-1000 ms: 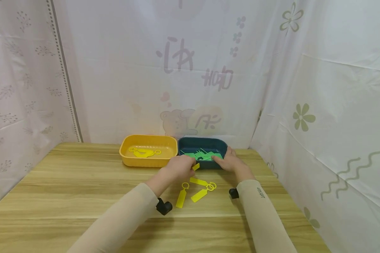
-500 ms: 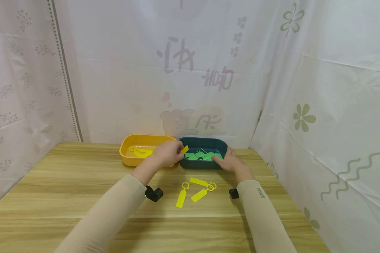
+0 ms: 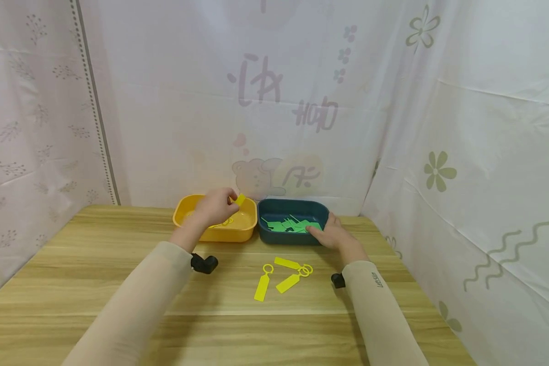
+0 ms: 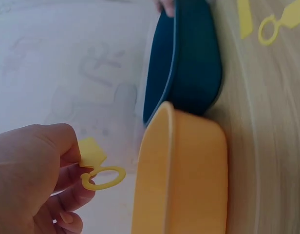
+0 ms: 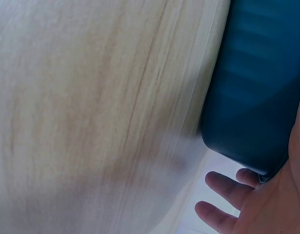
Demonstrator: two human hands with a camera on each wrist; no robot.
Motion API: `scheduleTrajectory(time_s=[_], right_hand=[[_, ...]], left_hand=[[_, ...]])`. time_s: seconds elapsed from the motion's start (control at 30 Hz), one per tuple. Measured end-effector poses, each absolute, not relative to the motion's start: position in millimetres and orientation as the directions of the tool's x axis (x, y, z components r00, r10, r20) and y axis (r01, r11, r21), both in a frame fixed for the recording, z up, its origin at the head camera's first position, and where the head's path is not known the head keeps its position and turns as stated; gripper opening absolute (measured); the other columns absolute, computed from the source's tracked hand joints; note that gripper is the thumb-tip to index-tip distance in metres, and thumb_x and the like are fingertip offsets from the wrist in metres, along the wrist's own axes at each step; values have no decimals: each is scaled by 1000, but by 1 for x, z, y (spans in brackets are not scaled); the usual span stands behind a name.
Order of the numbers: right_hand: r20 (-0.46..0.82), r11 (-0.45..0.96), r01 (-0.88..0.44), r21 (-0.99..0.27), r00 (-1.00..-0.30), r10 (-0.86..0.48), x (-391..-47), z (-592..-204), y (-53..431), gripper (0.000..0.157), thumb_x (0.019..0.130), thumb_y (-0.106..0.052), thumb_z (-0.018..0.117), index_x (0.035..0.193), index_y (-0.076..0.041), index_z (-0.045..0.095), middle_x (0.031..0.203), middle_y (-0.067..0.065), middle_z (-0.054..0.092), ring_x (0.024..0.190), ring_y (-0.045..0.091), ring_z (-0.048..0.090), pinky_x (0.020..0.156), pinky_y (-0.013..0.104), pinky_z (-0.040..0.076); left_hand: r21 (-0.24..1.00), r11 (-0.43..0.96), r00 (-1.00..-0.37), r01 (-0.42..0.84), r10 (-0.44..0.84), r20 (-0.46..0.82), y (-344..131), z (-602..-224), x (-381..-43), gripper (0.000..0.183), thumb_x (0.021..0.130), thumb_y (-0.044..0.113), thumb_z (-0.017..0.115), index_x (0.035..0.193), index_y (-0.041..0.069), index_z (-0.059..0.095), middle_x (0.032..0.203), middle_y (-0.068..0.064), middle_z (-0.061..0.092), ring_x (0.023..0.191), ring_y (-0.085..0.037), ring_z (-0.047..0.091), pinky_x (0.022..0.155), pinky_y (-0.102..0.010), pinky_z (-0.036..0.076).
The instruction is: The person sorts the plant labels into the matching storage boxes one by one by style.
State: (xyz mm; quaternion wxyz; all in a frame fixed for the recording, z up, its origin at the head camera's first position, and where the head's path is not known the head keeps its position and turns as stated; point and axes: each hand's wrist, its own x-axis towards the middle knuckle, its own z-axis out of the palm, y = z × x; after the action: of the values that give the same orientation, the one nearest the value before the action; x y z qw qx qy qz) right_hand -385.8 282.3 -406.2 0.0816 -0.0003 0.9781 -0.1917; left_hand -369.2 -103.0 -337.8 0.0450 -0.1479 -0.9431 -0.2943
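My left hand (image 3: 215, 206) pinches a yellow ring-ended plastic tag (image 4: 92, 152) between thumb and fingers, above the yellow bin (image 3: 229, 235). In the left wrist view the tag's ring hangs free below the fingertips. Part of a yellow tag (image 3: 227, 222) shows inside that bin; the hand hides the rest. My right hand (image 3: 331, 234) grips the right end of the dark teal bin (image 3: 279, 238), thumb over the rim and fingers outside. Several green tags (image 3: 297, 224) lie in the teal bin.
On the wooden table (image 3: 238, 335), in front of the teal bin, lie three yellow tags: one alone (image 3: 262, 287), and a lower tag (image 3: 288, 282) and an upper tag (image 3: 286, 263) with rings overlapping. A printed curtain (image 3: 174, 127) stands behind the bins.
My left hand has carried the yellow tag leftward and up, from in front of the teal bin to above the yellow bin. The right hand stays on the teal bin.
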Motion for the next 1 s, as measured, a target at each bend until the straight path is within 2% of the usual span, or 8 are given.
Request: scheduleTrajectory(time_s=[0.1, 0.33, 0.63, 1.0], right_hand=[[-158, 927, 27, -374, -987, -35, -386, -406, 282, 121, 106, -73, 45, 168, 14, -13, 178, 39, -6, 166, 58, 12, 133, 69, 20], [-159, 928, 32, -370, -987, -30, -386, -406, 282, 120, 107, -73, 45, 169, 13, -12, 179, 38, -5, 165, 59, 15, 133, 70, 22], [-161, 928, 40, -371, -987, -22, -383, -405, 280, 119, 107, -73, 45, 169, 11, -11, 179, 38, -6, 164, 60, 18, 132, 70, 23], [-168, 926, 48, -375, -986, -17, -384, -404, 281, 121, 106, -75, 44, 169, 11, -13, 179, 37, -6, 165, 60, 15, 132, 71, 22]], left_hand=[[540, 788, -955, 297, 234, 184, -113, -336, -371, 40, 106, 23, 63, 139, 0, 67, 124, -19, 74, 98, -30, 70, 88, -44, 61], [586, 778, -973, 226, 155, 170, -133, -340, -372, 43, 109, 21, 60, 145, -2, 61, 126, -22, 73, 86, -25, 70, 77, -35, 61], [552, 817, -980, 168, 78, 183, -152, -346, -376, 46, 110, 23, 58, 149, -1, 59, 131, -21, 74, 87, -27, 68, 75, -37, 56], [535, 826, -978, 179, 91, 188, -160, -351, -377, 46, 109, 25, 58, 148, 0, 61, 125, -20, 74, 85, -28, 66, 73, -38, 53]])
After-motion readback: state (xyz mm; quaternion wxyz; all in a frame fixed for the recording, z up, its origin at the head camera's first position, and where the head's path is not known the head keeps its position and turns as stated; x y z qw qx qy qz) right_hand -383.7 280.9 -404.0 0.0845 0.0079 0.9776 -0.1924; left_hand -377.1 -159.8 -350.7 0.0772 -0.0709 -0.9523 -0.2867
